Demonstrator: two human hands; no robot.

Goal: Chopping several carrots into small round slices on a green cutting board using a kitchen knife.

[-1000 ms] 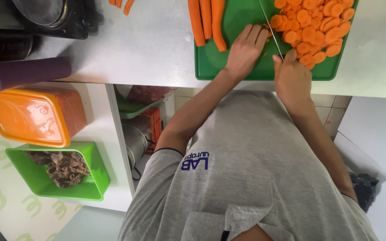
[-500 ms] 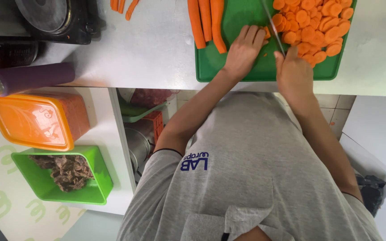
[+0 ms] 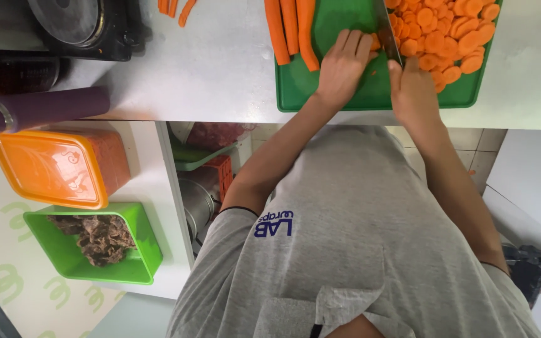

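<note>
Head view: green cutting board (image 3: 320, 94) on the surface (image 3: 220, 69).
Left hand (image 3: 342, 66): grip curled, pinning a carrot piece (image 3: 376, 42).
Right hand (image 3: 413, 91): grip closed round knife (image 3: 388, 31).
Slices (image 3: 446, 40): heaped right of the blade.

Bright, even daylight fills the scene, and the pale table (image 3: 220, 69) reflects it softly without harsh glare. Shadows are faint, gathering under the table's edge. The picture is sharp at centre; straight edges bow slightly toward the frame's corners.
</note>
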